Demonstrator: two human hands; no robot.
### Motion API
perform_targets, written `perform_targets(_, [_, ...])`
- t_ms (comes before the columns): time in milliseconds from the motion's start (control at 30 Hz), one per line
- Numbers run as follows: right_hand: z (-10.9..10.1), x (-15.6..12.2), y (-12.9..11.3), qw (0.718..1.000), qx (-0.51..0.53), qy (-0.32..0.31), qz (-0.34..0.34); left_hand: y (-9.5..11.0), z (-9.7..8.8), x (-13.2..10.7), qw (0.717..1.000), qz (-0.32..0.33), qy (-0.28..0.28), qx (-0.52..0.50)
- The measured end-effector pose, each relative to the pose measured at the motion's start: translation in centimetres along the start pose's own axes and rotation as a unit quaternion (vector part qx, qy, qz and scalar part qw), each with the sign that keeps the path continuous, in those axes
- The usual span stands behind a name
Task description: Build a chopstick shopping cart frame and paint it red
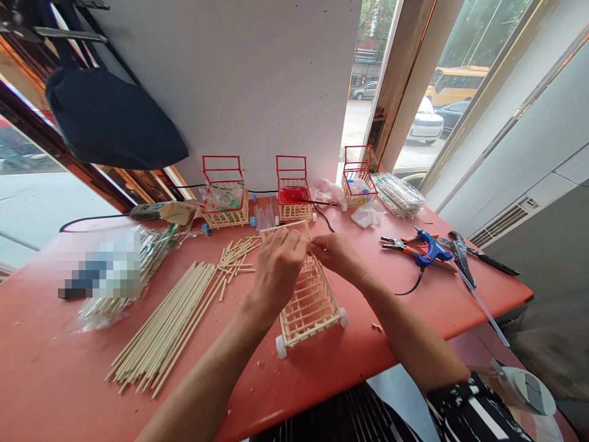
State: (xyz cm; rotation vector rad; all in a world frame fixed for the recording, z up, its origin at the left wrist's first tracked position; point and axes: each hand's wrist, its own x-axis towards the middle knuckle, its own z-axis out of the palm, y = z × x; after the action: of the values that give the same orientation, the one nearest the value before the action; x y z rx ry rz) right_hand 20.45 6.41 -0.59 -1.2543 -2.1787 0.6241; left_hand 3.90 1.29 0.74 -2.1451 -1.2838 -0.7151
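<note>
A small cart built of wooden sticks [309, 301] stands on the table in front of me, its slatted floor and side rails showing. White bottle caps [281, 347] serve as wheels at its near corners. My left hand [280, 263] is closed over the far end of the cart, around a stick frame [288, 228] that rises there. Across from it, my right hand [335, 253] pinches at the far right corner of the same frame. What lies between its fingertips is too small to make out. The cart's far wheels are hidden behind my hands.
Loose long sticks [165, 325] and short cut sticks [237, 255] lie left, beside bagged sticks [151, 264]. Red-trimmed carts [225, 215] line the wall. At right are pliers [398, 245], a blue glue gun [431, 247] with its cord, and a black-handled tool [462, 258].
</note>
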Motion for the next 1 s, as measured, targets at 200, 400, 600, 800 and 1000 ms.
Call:
perform_targets(200, [0.03,0.01,-0.04,1.000,0.008,0.004,-0.005,-0.01,0.03,0.00,1.000,0.004,0.000,0.010])
perform_targets(400, [-0.05,-0.05,-0.19,1.000,0.010,0.004,0.002,0.03,0.06,0.00,1.000,0.003,0.006,0.016])
perform_targets(600, [-0.19,-0.07,-0.49,1.000,0.011,-0.002,0.013,0.02,0.05,0.03,1.000,-0.009,-0.017,0.000])
perform_targets(800, [-0.25,-0.07,-0.48,1.000,0.014,-0.003,0.007,-0.04,0.00,0.03,1.000,-0.010,-0.020,0.000])
perform_targets(1000, [-0.28,-0.09,-0.54,1.000,0.013,-0.001,0.005,-0.10,-0.03,0.05,0.999,-0.014,-0.026,-0.030])
